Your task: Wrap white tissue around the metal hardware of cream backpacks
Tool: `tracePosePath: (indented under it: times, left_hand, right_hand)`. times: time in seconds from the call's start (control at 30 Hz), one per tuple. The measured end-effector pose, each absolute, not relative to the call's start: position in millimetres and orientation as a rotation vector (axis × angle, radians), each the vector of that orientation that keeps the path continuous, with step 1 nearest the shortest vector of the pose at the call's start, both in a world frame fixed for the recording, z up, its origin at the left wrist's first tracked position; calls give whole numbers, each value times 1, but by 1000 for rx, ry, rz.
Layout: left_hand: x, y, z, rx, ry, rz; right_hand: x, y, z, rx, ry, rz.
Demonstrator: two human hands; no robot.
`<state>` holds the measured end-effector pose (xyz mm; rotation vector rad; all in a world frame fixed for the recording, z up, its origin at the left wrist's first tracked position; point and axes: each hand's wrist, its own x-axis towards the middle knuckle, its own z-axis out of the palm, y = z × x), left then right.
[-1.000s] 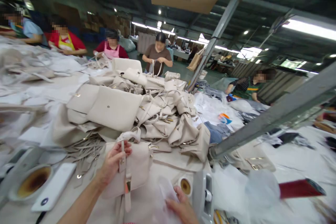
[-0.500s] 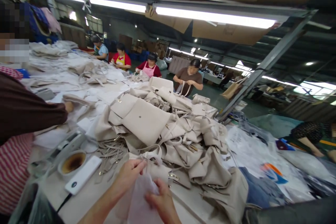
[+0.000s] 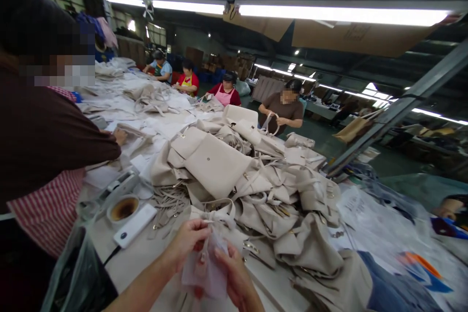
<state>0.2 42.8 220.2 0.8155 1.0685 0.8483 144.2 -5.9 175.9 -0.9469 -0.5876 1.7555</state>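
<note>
At the bottom centre my left hand (image 3: 188,241) and my right hand (image 3: 236,278) are both closed on a thin, translucent white sheet (image 3: 206,270). The sheet hangs in front of a beige handbag (image 3: 219,219) whose looped handle shows just above my fingers. My left fingers pinch the sheet's upper edge by the bag's strap; my right fingers grip its right side. Behind them lies a big heap of beige handbags (image 3: 234,175) and loose straps.
A person in a dark top with a red-striped apron (image 3: 40,165) stands close at my left. A white power bank (image 3: 134,224) and a stained white dish (image 3: 123,208) lie on the table. Several workers (image 3: 281,109) stand along the far side. A slanted metal post (image 3: 395,112) is at right.
The view has swung left and up. My hands moved from the bag's strap and the sheet on the table to holding the sheet together in front of the bag.
</note>
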Motion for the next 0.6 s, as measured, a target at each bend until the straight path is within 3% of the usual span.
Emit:
tracePosePath:
  times: [0.6]
  left_hand:
    - [-4,45,211,1273,1264,934]
  right_hand:
    - [123,-19,160,-926,-688,1708]
